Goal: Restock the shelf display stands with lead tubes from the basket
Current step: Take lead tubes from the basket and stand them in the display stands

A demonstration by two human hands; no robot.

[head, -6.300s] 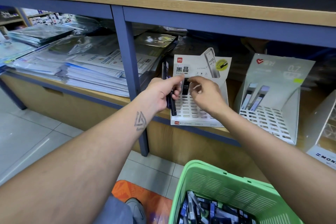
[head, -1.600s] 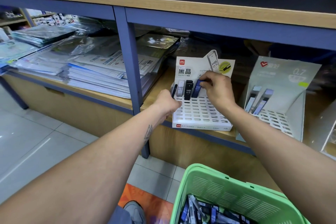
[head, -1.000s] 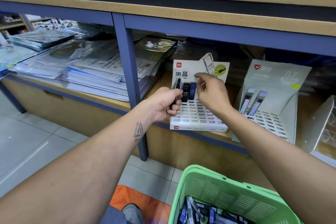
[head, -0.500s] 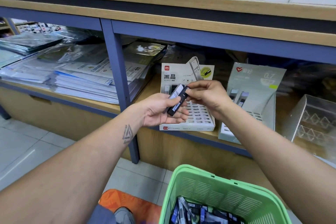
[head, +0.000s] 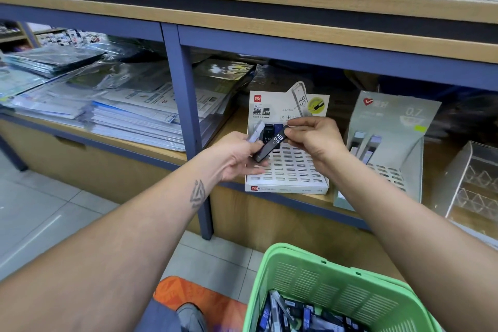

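Shelf (head: 269,43) spans view, paper stacks (head: 129,113) at left. Green basket (head: 331,283) low right, lead tubes (head: 293,315) heaped inside. White display stand (head: 289,170) on shelf edge, few tubes in top row. Both forearms reach forward, meeting before stand. Left hand (head: 237,156) palm-up, fingers curled round pale tube (head: 254,135). Right hand (head: 315,137) fingers pinch upper end of black tube (head: 270,144), tilted, lower end at left fingers.

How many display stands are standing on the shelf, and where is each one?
3. The white stand is behind the hands, the grey 0.7 stand is to its right, and a clear stand is at the right edge. More may be hidden beyond the frame.
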